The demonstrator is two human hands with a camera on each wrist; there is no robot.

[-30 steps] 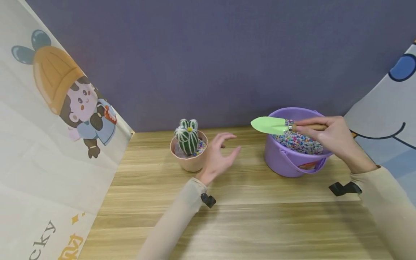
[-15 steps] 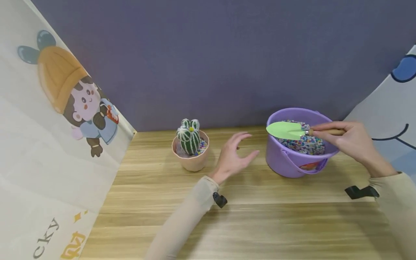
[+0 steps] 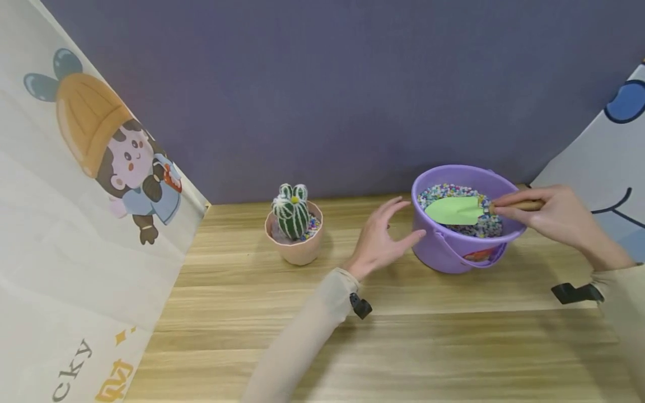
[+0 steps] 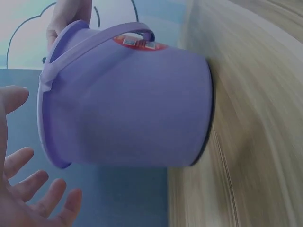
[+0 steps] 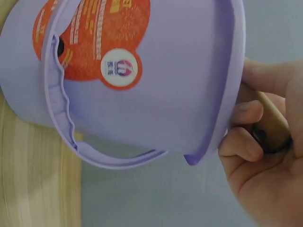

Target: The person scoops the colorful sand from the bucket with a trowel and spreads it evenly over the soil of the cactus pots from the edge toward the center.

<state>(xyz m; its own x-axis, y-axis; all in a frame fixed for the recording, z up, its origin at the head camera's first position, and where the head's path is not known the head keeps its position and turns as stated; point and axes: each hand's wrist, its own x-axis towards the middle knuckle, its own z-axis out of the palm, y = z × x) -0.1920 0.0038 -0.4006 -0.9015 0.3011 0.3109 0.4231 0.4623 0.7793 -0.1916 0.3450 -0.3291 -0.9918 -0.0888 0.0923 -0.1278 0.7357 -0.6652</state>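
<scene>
Green-bladed, wooden-handled trowel [image 3: 456,211] over multicoloured beads [image 3: 445,191] in a purple plastic bucket [image 3: 434,249]
Right hand [image 3: 556,217] is gripping it; spread, empty left hand [image 3: 381,239] is hovering beside the bucket, near the wooden table [image 3: 383,347] back edge.

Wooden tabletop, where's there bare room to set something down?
The tabletop is bare in front of the purple bucket, between the left sleeve and the right sleeve. Another free patch lies between the left sleeve, the flowerpot and the white sheet. It's crowded at the bucket: left hand close beside it, right hand holding the trowel at its opening.
</scene>
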